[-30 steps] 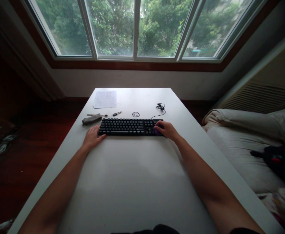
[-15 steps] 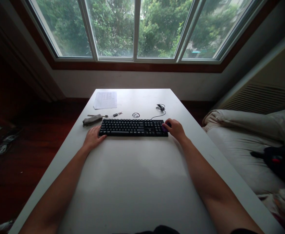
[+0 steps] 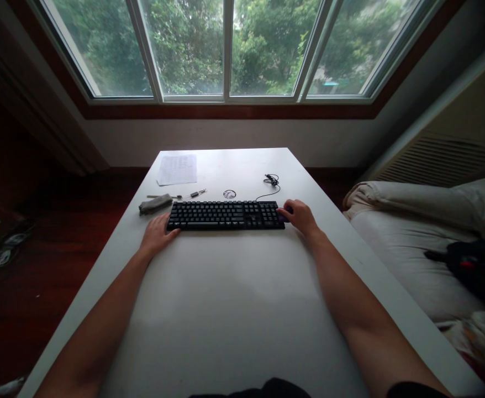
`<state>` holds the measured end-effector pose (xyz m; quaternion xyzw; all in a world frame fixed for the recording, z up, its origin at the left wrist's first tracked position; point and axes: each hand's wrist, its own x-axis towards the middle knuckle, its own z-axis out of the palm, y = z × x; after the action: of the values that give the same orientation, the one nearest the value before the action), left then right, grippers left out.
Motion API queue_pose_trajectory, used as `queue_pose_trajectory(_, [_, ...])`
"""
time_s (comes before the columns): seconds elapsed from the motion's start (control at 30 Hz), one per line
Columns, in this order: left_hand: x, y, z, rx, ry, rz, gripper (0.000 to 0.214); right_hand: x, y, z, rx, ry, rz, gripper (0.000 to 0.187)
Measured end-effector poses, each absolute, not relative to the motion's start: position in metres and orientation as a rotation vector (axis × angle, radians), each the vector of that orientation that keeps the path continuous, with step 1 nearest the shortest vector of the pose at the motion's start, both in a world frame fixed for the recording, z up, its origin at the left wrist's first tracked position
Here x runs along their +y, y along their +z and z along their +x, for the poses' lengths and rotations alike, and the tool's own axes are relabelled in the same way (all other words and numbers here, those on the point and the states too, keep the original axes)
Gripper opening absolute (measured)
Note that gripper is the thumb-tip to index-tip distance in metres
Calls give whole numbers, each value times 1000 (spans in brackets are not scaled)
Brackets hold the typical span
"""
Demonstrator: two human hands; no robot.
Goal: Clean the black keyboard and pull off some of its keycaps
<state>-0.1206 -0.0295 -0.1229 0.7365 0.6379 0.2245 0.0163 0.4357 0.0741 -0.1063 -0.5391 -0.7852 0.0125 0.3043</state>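
A black full-size keyboard (image 3: 213,215) lies flat across the white table. My left hand (image 3: 158,233) grips its left end, with the thumb along the front edge and the fingers at the side. At the keyboard's right end, my right hand (image 3: 300,216) is closed on a small purple lump (image 3: 283,215), which touches or hovers just over the number pad. Most of the lump is hidden by my fingers, so its kind is unclear. From the keyboard's back edge a black cable (image 3: 272,180) runs to a small coil.
Behind the keyboard lie a grey cloth (image 3: 155,204), a thin brush (image 3: 172,197), a small tool (image 3: 196,193) and a ring-shaped item (image 3: 229,194). A printed paper sheet (image 3: 177,169) is at the far left. A padded seat (image 3: 408,254) borders the table's right side.
My right hand and the purple lump have shifted slightly at the keyboard's right end. My left hand stays on the left end. The whole view has tilted a little.
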Motion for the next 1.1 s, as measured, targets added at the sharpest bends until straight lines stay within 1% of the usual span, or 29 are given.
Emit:
queue_pose_trajectory(0.13, [-28,-124,-122,1984,705,2308,69,78,-110,450,-1909,73,-1482,39])
queue_pose_trajectory(0.27, [-29,-124,-122,1986,709,2306,69,72,-104,423,-1971,162,-1371,37])
queue_pose_trajectory(0.43, [-29,-123,-120,2001,704,2284,67,58,-93,385,-2196,136,-1221,24])
queue_pose_trajectory(0.53, [-30,-122,-120,1996,701,2280,67,48,-89,368,-2218,122,-1210,17])
queue_pose_trajectory(0.7, [-30,-123,-121,1991,699,2284,69,43,-94,355,-2190,186,-1197,20])
queue_pose_trajectory(0.8, [-29,-124,-122,1979,704,2291,69,50,-98,366,-2160,91,-1329,23])
queue_pose_trajectory(0.97, [-29,-124,-121,1986,706,2286,70,62,-102,394,-1988,-19,-1553,22])
queue_pose_trajectory(1.1, [-29,-123,-120,1989,706,2284,70,55,-100,382,-1971,-31,-1522,23])
